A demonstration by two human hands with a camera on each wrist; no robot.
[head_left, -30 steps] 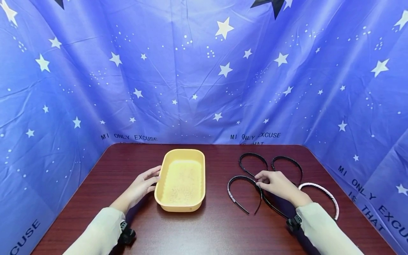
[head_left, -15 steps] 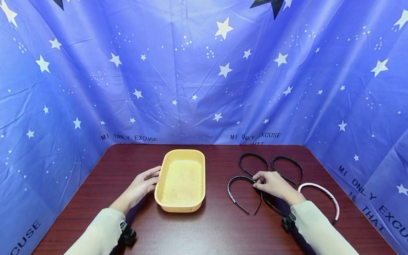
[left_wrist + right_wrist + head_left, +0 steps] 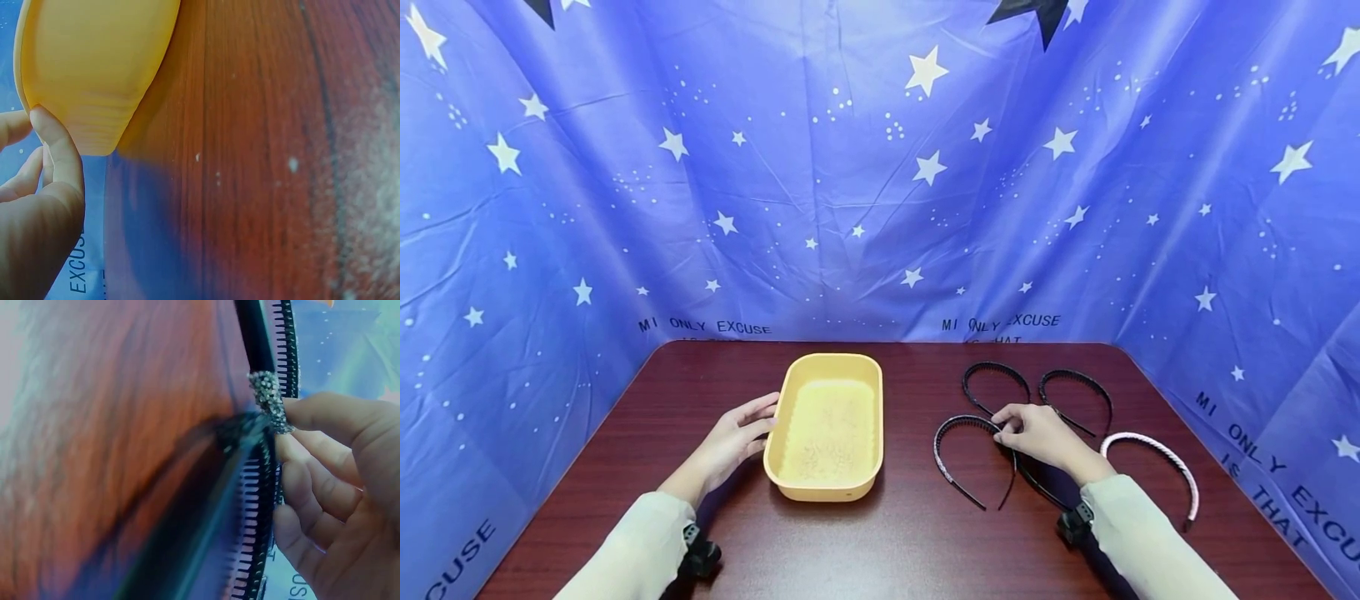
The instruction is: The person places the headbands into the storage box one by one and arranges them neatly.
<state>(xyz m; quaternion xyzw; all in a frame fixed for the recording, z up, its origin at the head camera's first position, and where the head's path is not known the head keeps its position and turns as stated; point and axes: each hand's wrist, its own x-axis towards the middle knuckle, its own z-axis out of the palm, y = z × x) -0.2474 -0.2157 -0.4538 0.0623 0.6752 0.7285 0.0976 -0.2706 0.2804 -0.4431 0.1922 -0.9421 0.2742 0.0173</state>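
Observation:
In the head view my left hand point(image 3: 730, 446) lies along the left side of a yellow plastic tray point(image 3: 771, 467), fingers lightly extended against its rim. The left wrist view has fingertips touching the rim of that tray point(image 3: 94, 75). My right hand point(image 3: 1045, 433) pinches the right side of a black toothed headband point(image 3: 967, 419) with glittery trim on its arm. Close up, thumb and finger meet at a sparkly section point(image 3: 269, 403). Part of this headband and another black strip point(image 3: 1041, 490) beneath are hidden by the hand.
Two more black headbands, a left one point(image 3: 996, 364) and a right one point(image 3: 1078, 375), lie behind my right hand. A pale pink headband point(image 3: 1180, 465) is to its right. Starry blue cloth point(image 3: 850, 167) hangs around the dark red-brown table point(image 3: 820, 550).
My right hand has shifted slightly left, and its fingertips have closed onto the headband. The left hand and tray stay in place.

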